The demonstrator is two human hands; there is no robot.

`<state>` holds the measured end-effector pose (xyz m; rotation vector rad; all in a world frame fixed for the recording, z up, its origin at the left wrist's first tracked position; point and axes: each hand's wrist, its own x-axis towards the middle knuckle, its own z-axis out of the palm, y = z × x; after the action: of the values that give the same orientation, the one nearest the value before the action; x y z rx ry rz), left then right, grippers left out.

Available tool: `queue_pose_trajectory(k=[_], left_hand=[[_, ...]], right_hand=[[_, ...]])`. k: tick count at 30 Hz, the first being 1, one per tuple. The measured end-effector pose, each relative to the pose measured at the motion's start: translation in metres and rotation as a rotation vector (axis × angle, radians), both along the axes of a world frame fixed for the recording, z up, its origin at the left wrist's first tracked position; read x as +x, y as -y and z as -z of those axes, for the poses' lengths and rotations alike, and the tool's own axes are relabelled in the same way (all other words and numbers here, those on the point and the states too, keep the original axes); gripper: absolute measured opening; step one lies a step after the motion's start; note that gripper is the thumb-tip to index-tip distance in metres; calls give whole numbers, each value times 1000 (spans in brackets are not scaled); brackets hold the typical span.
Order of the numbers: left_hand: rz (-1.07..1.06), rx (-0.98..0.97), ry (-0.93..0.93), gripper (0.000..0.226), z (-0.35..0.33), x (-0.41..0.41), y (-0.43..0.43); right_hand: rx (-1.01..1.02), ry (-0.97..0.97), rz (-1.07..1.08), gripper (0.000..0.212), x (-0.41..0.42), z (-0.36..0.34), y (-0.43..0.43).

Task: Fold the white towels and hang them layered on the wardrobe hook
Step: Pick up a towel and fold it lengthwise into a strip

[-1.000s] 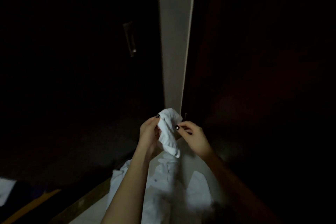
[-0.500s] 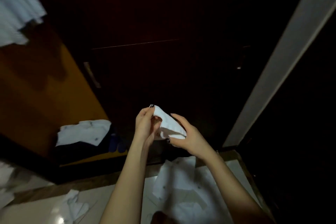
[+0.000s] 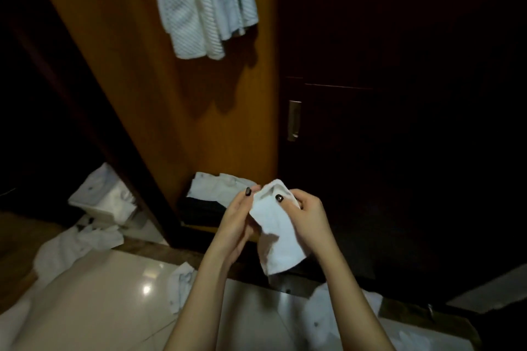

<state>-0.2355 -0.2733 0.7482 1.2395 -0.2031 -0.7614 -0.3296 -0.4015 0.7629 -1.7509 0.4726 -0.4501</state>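
Glossy floor tiles (image 3: 114, 308) beneath you carry at least three loose white cloths (image 3: 77, 248). Above them your left hand (image 3: 236, 222) and right hand (image 3: 308, 216) both pinch the top edge of one small white towel (image 3: 278, 234), which hangs limp between them. It looks light and soft, so grip it at the corners. Farther off, hung towels (image 3: 202, 3) overlap on the wardrobe panel (image 3: 159, 111), their count unclear

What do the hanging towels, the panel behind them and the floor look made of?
Hanging towels: probably cotton terry, matte, with ribbed and waffle weave. Panel: wood or wood veneer, warm orange-brown, smooth satin surface. Floor: likely polished tile or stone; a bright lamp glint shows on it.
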Motion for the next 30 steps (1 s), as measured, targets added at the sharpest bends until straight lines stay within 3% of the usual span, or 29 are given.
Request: queue_pose_trajectory(k=[3,6,11,15,18,25,30], left_hand=[[-3,-64,46,39,-7,28,-39],[-26,-29,102,44,-13,51,-66],[-99,149,286,18,-14,83,-99],[-153,247,393,18,-15,101,-114],[-108,258,471,2,-22,114,-114],[-113,207,591,18,-36,161,-139],[6,158,603,23,-52,208,-161]], right_hand=[[-8,18,-52,10,42,-8,-26],[9,74,-89,27,79,-15,-51],[30,95,-147,33,122,-22,-77],[2,87,-165,32,146,-22,-87],[25,82,-174,33,158,-22,-95],[105,-15,-156,23,173,-33,-105],[-63,-151,-92,14,164,-36,-102]])
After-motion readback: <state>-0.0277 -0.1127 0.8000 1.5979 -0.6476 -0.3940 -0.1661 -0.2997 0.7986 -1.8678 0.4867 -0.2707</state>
